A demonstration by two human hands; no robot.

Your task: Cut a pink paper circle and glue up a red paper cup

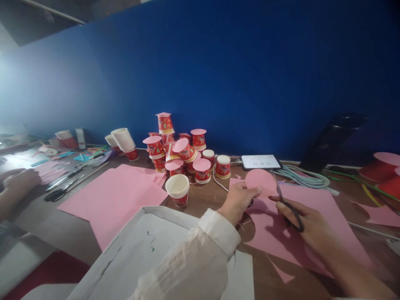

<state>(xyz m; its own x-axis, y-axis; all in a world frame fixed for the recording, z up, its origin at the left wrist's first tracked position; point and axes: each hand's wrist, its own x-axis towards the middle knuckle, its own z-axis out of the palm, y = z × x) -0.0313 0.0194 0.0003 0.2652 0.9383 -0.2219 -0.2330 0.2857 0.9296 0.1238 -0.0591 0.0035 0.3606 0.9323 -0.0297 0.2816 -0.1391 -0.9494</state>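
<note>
Between the thumb and fingers of my left hand (238, 201) is a round pink paper disc (260, 181), held up above the table. My right hand (308, 221) grips a pair of black-handled scissors (293, 214), whose blades are at the disc's right edge. Beneath both hands lies a pink paper sheet (325, 223) with curved cut-outs. A thin pink offcut (281, 271) rests nearer to me. To the left of my left hand stands a paper cup (183, 202), white inside and red outside.
Several red paper cups (155, 146) with pink discs on top are stacked by the blue partition (218, 75). A phone (261, 161) showing a timer leans behind my hands. Pink sheets (115, 193), a white box lid (140, 212) and a co-worker's hand (21, 183) are to the left.
</note>
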